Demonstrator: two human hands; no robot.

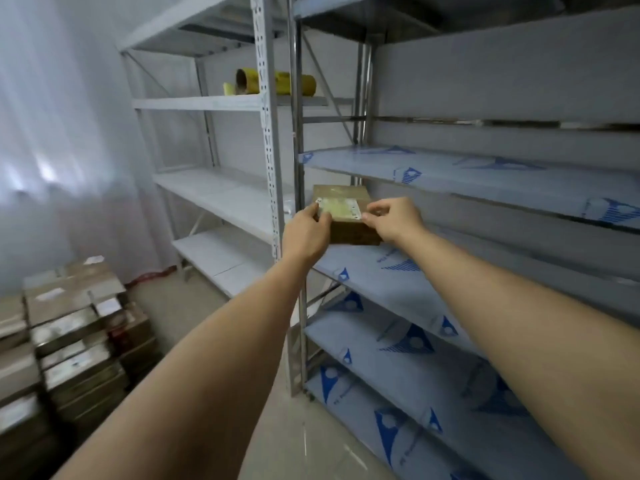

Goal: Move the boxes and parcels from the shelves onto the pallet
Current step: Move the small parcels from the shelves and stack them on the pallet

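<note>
Both hands hold one brown box (348,216) at the front left corner of a blue-filmed shelf (398,282). The left hand (306,233) pinches its left edge; the right hand (393,220) pinches its right edge. Judged nearly complete: many boxes form a stack (69,327) at lower left; the pallet itself is hidden. Remaining on shelves: this one box and two yellow rolls (277,84).
</note>
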